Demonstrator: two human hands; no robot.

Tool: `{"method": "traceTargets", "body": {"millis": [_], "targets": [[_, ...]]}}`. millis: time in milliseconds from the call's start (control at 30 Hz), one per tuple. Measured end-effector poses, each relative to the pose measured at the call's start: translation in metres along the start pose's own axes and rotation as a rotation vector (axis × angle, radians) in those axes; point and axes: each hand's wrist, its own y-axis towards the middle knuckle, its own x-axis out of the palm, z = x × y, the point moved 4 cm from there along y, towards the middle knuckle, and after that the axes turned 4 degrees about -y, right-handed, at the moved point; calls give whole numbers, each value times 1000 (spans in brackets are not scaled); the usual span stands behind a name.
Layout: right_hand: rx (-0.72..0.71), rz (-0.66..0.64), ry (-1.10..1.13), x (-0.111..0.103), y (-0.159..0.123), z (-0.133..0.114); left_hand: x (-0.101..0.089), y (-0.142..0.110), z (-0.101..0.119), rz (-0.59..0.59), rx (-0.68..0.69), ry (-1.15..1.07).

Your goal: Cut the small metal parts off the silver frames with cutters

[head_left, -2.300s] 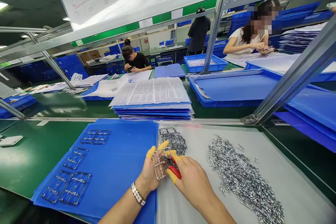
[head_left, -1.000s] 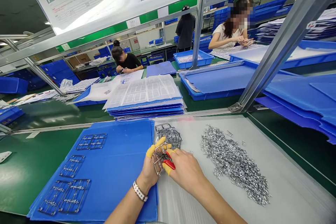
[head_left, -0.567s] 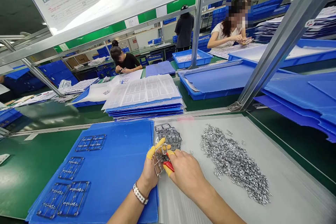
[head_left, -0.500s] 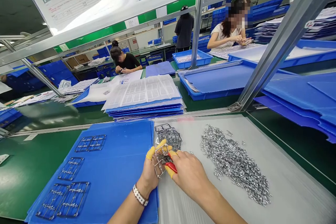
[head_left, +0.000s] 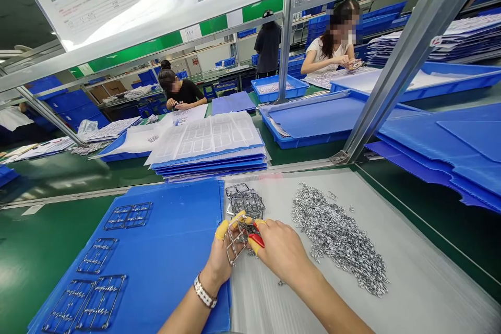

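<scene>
My left hand, with yellow finger cots on its fingertips, grips a small silvery frame of parts tilted up in front of me. In my right hand is a pair of red-handled nippers, its jaws against the frame; the exact cutting point is too small to make out. Just beyond my hands lies a pile of similar frames on the grey sheet. Farther right, a long heap of small shiny metallic pieces covers part of that sheet.
A blue sheet on the left carries several dark frames. Behind the bench edge stand a stack of sheets and a blue tray. A slanted metal post rises at right. Co-workers sit farther back.
The view has shifted slightly, so the scene sits a little farther left. The frame in my left hand is tilted a bit differently, and the nippers have shifted slightly against it.
</scene>
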Motion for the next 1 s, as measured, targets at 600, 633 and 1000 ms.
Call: {"method": "traceTargets", "body": {"millis": [600,633,1000], "targets": [[18,-3,-35,14,-17,11,16,-1,14,-39,-59,-250],[19,-6,-29,15,-17,11,16,-1,13,-31,-59,-252],[24,-55,-51,12,-10,-1,12,-1,6,93,17,-152]]}}
